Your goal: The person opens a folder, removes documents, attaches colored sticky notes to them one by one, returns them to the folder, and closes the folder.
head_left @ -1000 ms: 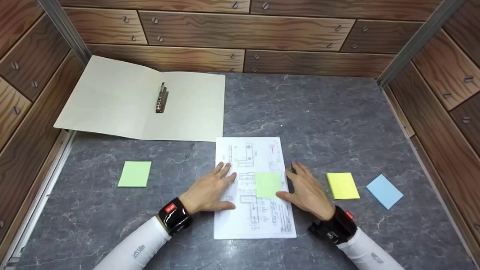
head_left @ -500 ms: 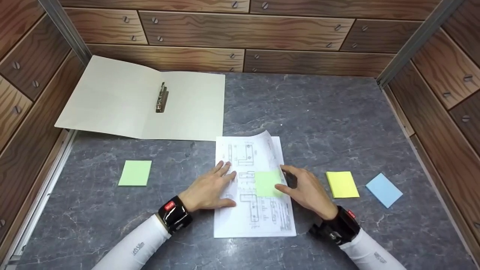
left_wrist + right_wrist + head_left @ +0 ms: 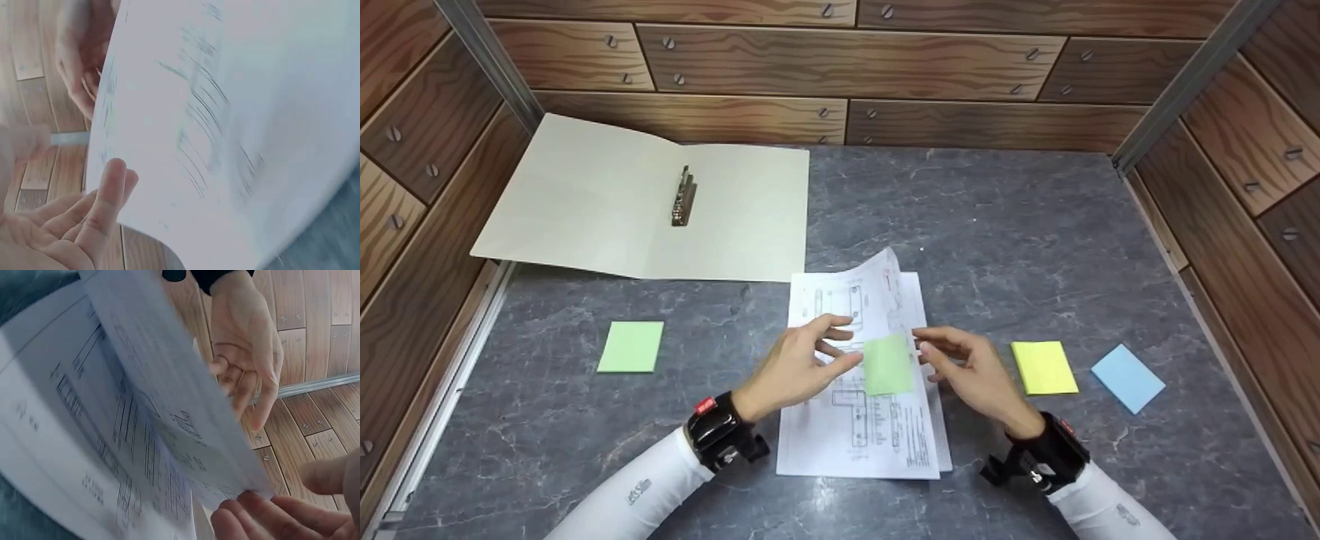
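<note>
A printed drawing sheet (image 3: 840, 435) lies raised and skewed over the paper below (image 3: 943, 442), its far right corner curled up. A green sticky note (image 3: 887, 365) is on it. At the sheet's right edge is my right hand (image 3: 971, 371); in the right wrist view its fingertips (image 3: 247, 506) touch the lifted edge, the thumb standing apart. My left hand (image 3: 799, 364) hovers over the left half, fingers loosely bent. In the left wrist view its fingers (image 3: 107, 197) overlap the sheet, with no pinch showing.
An open cream folder (image 3: 735, 247) with a metal clip (image 3: 684, 199) lies at the back left. A green sticky-note pad (image 3: 631, 347) sits at the left. Yellow (image 3: 1044, 367) and blue (image 3: 1128, 379) pads are at the right. Wood-patterned walls (image 3: 847, 64) surround the table.
The top sheet's right side has risen and the sheet has shifted left, exposing paper beneath. My left hand has lifted off the page and turned; my right hand has stayed near the right edge.
</note>
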A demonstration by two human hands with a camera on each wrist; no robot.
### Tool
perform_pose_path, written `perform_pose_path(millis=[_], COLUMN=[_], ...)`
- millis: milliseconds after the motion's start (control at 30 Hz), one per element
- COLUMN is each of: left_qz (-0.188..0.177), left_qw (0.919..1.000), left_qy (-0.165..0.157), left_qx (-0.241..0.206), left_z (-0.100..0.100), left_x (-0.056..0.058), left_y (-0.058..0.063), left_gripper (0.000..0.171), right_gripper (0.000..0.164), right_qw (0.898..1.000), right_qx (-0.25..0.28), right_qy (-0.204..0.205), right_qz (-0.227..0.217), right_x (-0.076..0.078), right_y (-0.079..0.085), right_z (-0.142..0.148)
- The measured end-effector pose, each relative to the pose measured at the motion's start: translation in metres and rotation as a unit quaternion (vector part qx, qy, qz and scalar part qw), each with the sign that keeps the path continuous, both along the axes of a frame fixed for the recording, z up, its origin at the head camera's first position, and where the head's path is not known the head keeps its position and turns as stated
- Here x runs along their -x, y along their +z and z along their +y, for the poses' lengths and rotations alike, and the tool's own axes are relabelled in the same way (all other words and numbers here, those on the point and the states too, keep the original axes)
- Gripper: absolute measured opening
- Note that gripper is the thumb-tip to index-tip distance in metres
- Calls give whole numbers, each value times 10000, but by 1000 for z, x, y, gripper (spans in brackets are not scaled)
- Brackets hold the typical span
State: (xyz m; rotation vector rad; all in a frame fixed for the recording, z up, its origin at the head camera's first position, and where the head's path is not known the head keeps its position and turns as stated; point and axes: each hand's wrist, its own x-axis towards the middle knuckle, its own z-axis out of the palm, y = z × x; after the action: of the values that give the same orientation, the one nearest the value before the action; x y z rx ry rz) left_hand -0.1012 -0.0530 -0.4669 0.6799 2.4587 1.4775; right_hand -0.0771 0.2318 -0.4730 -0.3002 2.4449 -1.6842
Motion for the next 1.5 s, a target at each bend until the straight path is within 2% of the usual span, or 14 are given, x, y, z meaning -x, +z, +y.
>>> perform_pose_path(millis=[200, 400, 567, 733, 1000, 1133, 1233, 1300, 1400, 1500], left_qz=[-722, -1300, -1345, -1279, -1233, -1157, -1200, -1293, -1268, -1194], left_qw=[9964, 9887, 9872, 9885, 9887, 9879, 9859, 9839, 9834, 9826], left_qy=[162, 34, 60, 238, 414, 539, 618, 687, 799, 976], left_qx=[-408, -746, -856, -767, -750, -883, -989, -1021, -1027, -1034], left_z=[11, 22, 29, 31, 27, 20, 10, 3, -11, -25], left_x=[4, 2, 0, 0, 0, 1, 2, 2, 2, 3], left_y=[4, 3, 3, 2, -1, -1, 1, 4, 7, 10], left_gripper=[54, 58, 62, 64, 41, 33, 31, 32, 33, 32], right_gripper=[31, 30, 29, 29, 29, 31, 33, 36, 40, 45], right_qw=[9967, 9911, 9865, 9856, 9867, 9859, 9873, 9893, 9888, 9795], right_qx=[695, 1026, 1153, 1206, 1241, 1247, 1008, 646, -85, -970], right_qy=[385, 780, 1061, 1133, 1032, 1065, 1052, 1027, 1021, 1071], right_qz=[151, 345, 487, 337, 168, 344, 627, 809, 1082, 1404], right_x=[3, 8, 13, 15, 15, 16, 18, 20, 23, 27], right_y=[-3, -8, -11, -11, -9, -11, -11, -10, -10, -11], right_z=[-7, -14, -18, -22, -24, -20, -15, -11, -3, 4])
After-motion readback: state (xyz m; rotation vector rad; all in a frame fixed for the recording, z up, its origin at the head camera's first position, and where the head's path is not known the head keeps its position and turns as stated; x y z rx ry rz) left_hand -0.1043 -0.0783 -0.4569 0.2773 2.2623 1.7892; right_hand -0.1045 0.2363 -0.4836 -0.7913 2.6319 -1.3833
